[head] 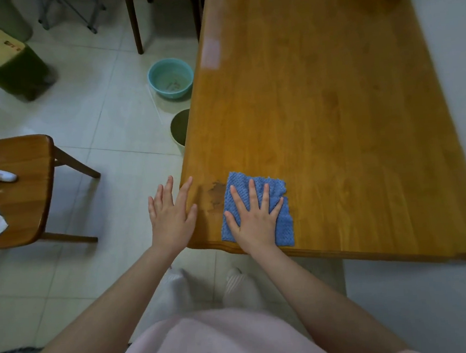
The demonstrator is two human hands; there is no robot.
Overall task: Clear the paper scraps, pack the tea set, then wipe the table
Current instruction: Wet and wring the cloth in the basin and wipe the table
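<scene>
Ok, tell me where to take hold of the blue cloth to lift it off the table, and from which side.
Pinch the far right corner of the blue cloth, coming from above. It lies flat on the table with the right hand spread open over its middle, so that corner is bare. The left hand is open at the table's left edge, off the cloth.

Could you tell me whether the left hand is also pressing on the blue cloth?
No, only the right hand lies flat on the blue cloth; the left hand is spread open at the table corner, clear of the cloth.
</scene>
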